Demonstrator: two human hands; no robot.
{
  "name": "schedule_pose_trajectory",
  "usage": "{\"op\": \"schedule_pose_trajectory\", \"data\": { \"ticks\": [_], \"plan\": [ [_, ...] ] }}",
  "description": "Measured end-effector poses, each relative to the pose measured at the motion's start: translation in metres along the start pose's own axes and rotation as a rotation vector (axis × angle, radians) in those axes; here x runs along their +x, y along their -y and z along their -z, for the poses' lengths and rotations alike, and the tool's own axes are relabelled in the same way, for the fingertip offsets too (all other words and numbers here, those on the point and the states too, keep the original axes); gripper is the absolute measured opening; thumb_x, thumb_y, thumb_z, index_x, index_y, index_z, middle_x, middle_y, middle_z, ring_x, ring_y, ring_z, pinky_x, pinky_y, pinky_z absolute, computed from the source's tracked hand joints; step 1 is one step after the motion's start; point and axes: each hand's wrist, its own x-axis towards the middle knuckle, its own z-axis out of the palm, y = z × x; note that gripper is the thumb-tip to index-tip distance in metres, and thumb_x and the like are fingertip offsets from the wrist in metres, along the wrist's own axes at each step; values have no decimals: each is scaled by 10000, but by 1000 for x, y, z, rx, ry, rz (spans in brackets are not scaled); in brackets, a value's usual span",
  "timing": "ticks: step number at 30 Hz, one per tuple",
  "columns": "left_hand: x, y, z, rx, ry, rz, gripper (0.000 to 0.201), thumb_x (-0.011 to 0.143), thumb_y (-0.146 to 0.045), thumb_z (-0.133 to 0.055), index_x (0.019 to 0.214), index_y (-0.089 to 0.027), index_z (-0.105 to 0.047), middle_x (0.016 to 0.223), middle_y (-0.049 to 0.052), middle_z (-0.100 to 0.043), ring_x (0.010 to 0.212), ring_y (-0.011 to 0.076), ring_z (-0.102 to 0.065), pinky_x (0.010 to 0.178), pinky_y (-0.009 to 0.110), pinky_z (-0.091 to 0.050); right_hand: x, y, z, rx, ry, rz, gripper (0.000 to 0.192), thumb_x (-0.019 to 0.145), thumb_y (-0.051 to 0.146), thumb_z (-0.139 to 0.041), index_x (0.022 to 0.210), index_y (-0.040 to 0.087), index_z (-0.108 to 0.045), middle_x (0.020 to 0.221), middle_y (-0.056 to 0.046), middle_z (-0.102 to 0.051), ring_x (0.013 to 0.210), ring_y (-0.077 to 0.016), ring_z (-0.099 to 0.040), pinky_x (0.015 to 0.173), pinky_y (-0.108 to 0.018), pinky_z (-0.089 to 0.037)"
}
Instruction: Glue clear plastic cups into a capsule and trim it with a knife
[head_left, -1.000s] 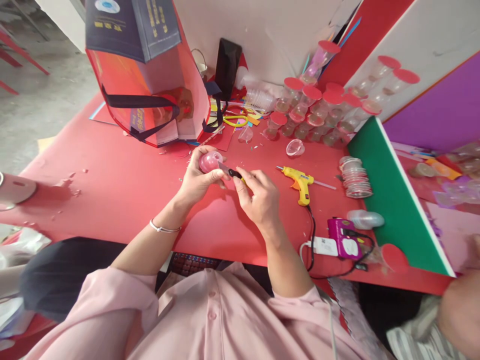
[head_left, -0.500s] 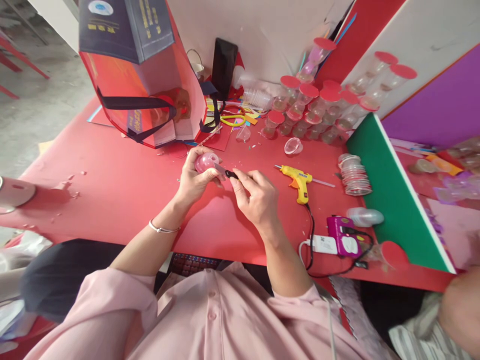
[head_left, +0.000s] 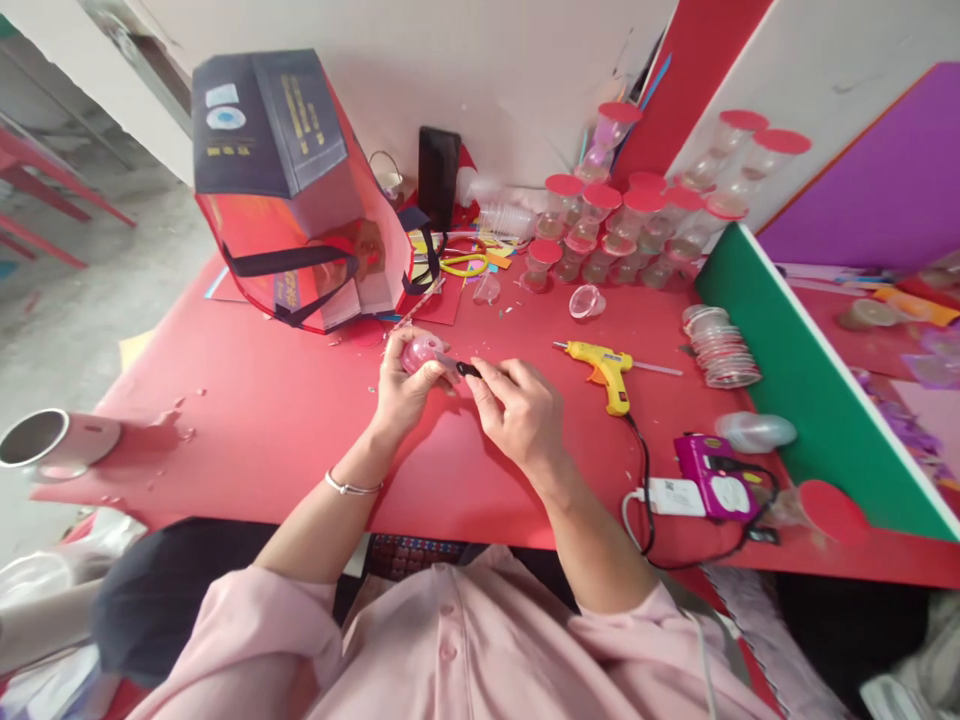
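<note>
A metal cup (head_left: 45,442) lies on its side at the left edge of the red table (head_left: 262,400). Behind it, toward the back left corner, a red bag (head_left: 300,210) lies tipped over with its dark straps loose. Near the middle of the table, closer to the front edge, the left hand (head_left: 405,390) is curled around a small pink cup (head_left: 420,352), fingers and thumb closed on it. The right hand (head_left: 521,410) sits just beside it, fingers pinched shut on a knife (head_left: 459,367) with a black handle; the blade reaches across to the cup and seems to touch it. A bracelet (head_left: 351,487) rings the left wrist. Behind the hands, at the back edge, a black phone (head_left: 437,178) stands upright. To its right a crowd of clear cups with red lids (head_left: 630,225) is stacked along the back. A yellow glue gun (head_left: 604,362) lies right of the hands, its cord running toward the front edge to a white plug (head_left: 671,495). Beside the plug lies a purple device (head_left: 720,490). A stack of clear lids (head_left: 720,345) sits against a green board (head_left: 810,400) at the right edge.
</note>
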Motion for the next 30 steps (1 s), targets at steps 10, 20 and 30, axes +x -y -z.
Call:
{"op": "schedule_pose_trajectory", "data": {
  "ticks": [10,20,30],
  "plan": [
    [0,4,-2,-69,-30,125,700,715,-512,-990,1201,-236,-569,1070,35,-785,632,128,-746,530,235,-640,0,-1,-3,-48,-35,18,317,1094,390,-594,1268,219,-798,940,-62,-767,873,-181,-685,780,-307,-489],
    [-1,6,2,-39,-50,121,574,765,-471,-963,1138,-210,-614,1050,52,-794,630,124,-735,540,249,-645,-1,-3,-4,-71,-33,18,297,1077,389,-626,1269,236,-795,963,-67,-778,870,-185,-688,781,-310,-492],
    [-3,2,-4,-31,-76,90,528,764,-476,-961,1067,-192,-635,1068,61,-781,641,129,-737,540,256,-650,-1,-2,-3,-91,-27,13,310,1075,385,-627,1292,233,-787,990,-77,-779,888,-192,-696,787,-313,-499]
  ]
}}
